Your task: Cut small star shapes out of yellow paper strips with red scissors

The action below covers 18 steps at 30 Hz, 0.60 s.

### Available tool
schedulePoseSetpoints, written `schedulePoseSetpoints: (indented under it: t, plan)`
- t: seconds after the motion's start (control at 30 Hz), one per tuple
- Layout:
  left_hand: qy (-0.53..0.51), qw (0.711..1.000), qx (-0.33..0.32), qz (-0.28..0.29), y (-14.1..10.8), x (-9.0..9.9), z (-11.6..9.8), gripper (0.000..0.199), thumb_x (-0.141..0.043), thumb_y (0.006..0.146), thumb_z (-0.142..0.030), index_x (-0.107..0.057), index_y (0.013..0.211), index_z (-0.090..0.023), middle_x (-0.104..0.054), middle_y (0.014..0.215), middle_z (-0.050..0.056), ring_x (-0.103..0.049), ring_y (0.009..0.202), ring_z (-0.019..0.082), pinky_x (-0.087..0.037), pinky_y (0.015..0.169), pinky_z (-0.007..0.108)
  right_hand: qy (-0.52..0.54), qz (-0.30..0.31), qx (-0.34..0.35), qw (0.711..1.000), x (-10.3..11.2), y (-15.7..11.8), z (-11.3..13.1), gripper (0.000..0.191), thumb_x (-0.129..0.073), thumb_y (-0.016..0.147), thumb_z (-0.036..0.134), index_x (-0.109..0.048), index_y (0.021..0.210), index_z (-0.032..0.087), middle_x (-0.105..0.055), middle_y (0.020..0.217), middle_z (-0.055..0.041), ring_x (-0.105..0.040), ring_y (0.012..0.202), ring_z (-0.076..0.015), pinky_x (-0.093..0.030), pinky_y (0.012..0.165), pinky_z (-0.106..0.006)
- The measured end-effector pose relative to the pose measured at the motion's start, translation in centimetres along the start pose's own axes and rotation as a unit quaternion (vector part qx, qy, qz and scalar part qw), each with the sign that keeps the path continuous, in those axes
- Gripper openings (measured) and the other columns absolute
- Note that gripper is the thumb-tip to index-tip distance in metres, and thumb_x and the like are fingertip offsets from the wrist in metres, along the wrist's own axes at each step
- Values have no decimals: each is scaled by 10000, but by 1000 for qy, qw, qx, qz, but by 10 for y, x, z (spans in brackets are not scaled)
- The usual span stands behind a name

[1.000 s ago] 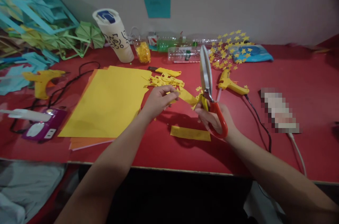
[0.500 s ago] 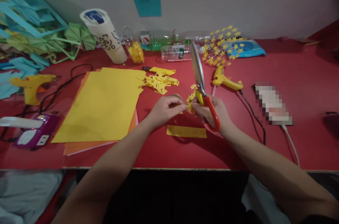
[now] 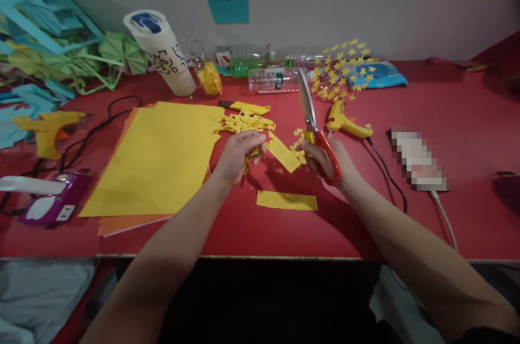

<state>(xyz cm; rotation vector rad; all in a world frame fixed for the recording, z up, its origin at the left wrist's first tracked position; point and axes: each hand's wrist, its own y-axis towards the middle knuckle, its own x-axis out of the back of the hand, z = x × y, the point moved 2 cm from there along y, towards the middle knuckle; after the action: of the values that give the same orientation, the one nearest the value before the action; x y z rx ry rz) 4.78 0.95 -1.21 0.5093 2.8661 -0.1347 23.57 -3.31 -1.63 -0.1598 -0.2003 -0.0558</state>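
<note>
My right hand [image 3: 325, 162] is closed around the scissors [image 3: 325, 149], whose red handle rests in the palm while the blades point up and away. My left hand [image 3: 242, 154] has its fingers curled; a bit of yellow paper scrap [image 3: 246, 164] shows beneath them, partly hidden by the hand. Between the hands is a yellow paper strip [image 3: 285, 154] with a notched far end. Small yellow paper stars [image 3: 298, 141] lie just beyond my right fingers. Nearer me, another yellow strip [image 3: 287, 201] lies flat. Cut-out scraps [image 3: 233, 123] are heaped beyond my left hand.
Yellow sheets [image 3: 162, 160] are stacked at left, and a utility knife [image 3: 249, 108] lies beyond. A glue gun [image 3: 345, 122] and phone [image 3: 420, 160] sit at right, both with cables. Plastic bottles [image 3: 272, 79], a white tumbler [image 3: 164, 54] and stars on stems [image 3: 343, 70] line the back.
My left hand has moved left, away from my right hand. The yellow strip between the hands has come into view. The scissors have shifted slightly right.
</note>
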Motion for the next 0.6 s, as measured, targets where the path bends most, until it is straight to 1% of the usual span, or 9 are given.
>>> schedulePoseSetpoints:
  t: [0.13,0.23,0.27,0.33,0.37,0.4,0.47,0.5,0.6]
  plan:
    - [8,999,33,20,-2,-5,2,221,-704,634,-302,-567,519,-173,-544,519,-19,-427,431,51,-346,412,207,26,104,-26,994,-11,-11,2,484,-724,687,557,-391,546,235,-392,324,97,-347,258,-57,-406,382,-234]
    - [46,998,29,24,-2,-6,4,218,-703,644,-328,-579,543,-180,-556,558,-13,-460,484,75,-389,463,229,4,121,-41,992,-16,-16,4,417,-728,678,467,-403,557,236,-383,310,104,-353,268,-60,-452,421,-243]
    - [71,997,7,21,-2,-6,4,202,-688,663,-325,-592,558,-182,-580,611,-2,-504,544,89,-434,529,245,-2,117,-41,992,-16,-17,5,378,-710,685,427,-409,561,236,-383,309,104,-357,272,-61,-457,428,-244]
    - [145,986,-76,-12,-2,-3,0,140,-664,692,-289,-627,601,-188,-627,790,24,-587,761,129,-490,746,297,-6,101,-36,994,-16,-17,7,315,-665,697,367,-410,565,238,-388,314,102,-369,280,-65,-461,435,-245]
    - [185,974,-127,-41,-3,-1,-3,103,-659,697,-265,-639,625,-194,-626,873,29,-590,870,146,-476,842,320,-6,94,-33,995,-16,-17,7,294,-647,700,349,-409,566,239,-392,316,100,-380,285,-68,-465,440,-246]
    - [218,957,-175,-70,-5,0,-6,78,-655,703,-244,-639,641,-200,-613,909,28,-577,924,155,-457,886,330,-6,85,-32,996,-15,-16,7,279,-633,703,335,-410,566,240,-398,319,97,-393,290,-72,-462,439,-245]
    - [263,932,-231,-91,-9,1,-13,106,-621,740,-227,-610,637,-203,-584,816,13,-555,830,144,-453,820,317,-8,67,-31,997,-14,-15,6,264,-614,709,316,-408,561,242,-406,321,90,-418,301,-82,-446,426,-241]
    - [276,930,-231,-71,-11,0,-16,156,-591,771,-232,-587,618,-201,-558,723,0,-529,729,130,-445,742,300,-8,60,-31,998,-14,-15,5,263,-605,712,308,-405,553,243,-409,320,86,-429,306,-87,-442,423,-241]
    - [325,934,-141,42,-15,-9,-16,276,-548,827,-301,-540,576,-188,-500,571,-20,-446,561,106,-358,566,270,12,57,-26,998,-16,-15,3,298,-601,718,304,-384,522,244,-404,317,82,-431,313,-86,-477,460,-255]
